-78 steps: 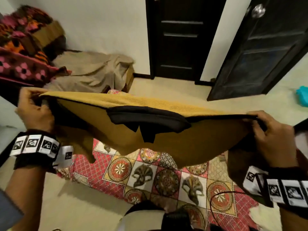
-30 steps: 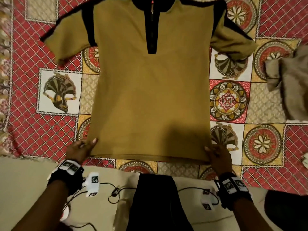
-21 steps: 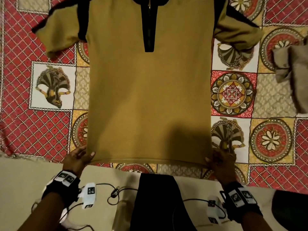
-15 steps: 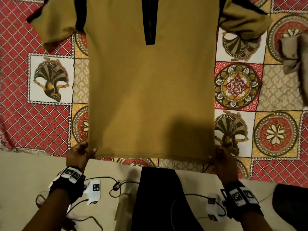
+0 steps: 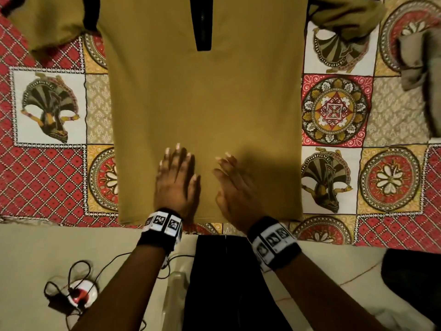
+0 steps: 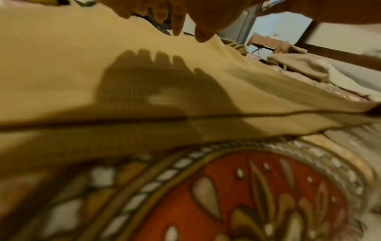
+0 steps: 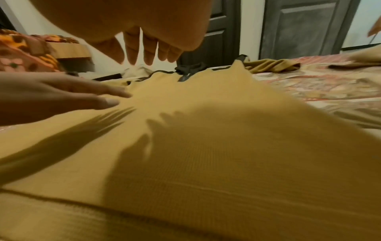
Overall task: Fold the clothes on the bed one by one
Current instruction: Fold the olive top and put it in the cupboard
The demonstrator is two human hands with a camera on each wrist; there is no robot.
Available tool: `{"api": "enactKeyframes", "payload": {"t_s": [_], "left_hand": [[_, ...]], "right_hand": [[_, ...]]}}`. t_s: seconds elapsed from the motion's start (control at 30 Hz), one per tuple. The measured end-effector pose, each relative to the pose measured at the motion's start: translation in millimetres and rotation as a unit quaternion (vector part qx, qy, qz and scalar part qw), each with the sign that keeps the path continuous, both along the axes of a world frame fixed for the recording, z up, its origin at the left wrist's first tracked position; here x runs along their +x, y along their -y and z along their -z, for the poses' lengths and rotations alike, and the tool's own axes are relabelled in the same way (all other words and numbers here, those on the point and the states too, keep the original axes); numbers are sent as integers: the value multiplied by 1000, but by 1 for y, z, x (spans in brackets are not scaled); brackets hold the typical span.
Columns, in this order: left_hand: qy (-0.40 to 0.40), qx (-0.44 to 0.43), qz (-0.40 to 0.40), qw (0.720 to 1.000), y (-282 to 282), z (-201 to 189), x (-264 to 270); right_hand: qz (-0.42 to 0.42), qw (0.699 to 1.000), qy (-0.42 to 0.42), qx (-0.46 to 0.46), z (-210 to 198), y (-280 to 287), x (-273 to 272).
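Shirt: the mustard shirt (image 5: 205,111) with its black zip placket (image 5: 202,22) lies face up and flat on the bed, hem toward me at the bed's near edge, sleeves spread to either side.
Left hand: my left hand (image 5: 175,180) is flat, fingers straight and a little fanned, over the lower middle of the shirt just above the hem; whether it presses the cloth or floats just off it I cannot tell.
Right hand: my right hand (image 5: 235,187) is beside it, also with straight fingers and holding nothing; the right wrist view shows it raised a little off the fabric.
Progress: the shirt is laid out but carries no fold; I judge this is smoothing before the sleeves and sides get turned in.
Left to do: every fold on this shirt, then the beige garment (image 5: 420,75) crumpled at the right of the bed, which looks unfolded.
Bed: a patchwork bedspread (image 5: 50,177) in red, with mask and flower squares, under everything.
Floor: a small round device with a red centre (image 5: 82,295) and its cables, by my left arm.
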State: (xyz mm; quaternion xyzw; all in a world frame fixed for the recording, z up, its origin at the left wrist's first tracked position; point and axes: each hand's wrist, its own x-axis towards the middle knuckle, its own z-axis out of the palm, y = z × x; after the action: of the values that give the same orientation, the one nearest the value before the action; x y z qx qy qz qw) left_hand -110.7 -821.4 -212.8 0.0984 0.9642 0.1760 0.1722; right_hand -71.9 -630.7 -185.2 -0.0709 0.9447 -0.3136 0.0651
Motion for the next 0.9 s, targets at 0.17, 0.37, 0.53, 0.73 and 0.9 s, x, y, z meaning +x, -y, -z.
{"api": "enactKeyframes", "payload": {"t_s": [0.17, 0.37, 0.53, 0.73, 0.9], "left_hand": [[20, -39, 25, 999, -20, 39, 8], [-12, -107, -150, 983, 47, 37, 19], [-1, -100, -189, 977, 100, 34, 28], [30, -111, -224, 968, 93, 23, 21], [-25, -61, -84, 994, 51, 4, -46]], "right_hand": [[42, 993, 55, 94, 61, 4, -26], [211, 957, 108, 165, 75, -71, 31], [262, 934, 140, 198, 71, -96, 68], [318, 925, 129, 164, 52, -77, 44], [136, 985, 28, 100, 43, -5, -45]]}}
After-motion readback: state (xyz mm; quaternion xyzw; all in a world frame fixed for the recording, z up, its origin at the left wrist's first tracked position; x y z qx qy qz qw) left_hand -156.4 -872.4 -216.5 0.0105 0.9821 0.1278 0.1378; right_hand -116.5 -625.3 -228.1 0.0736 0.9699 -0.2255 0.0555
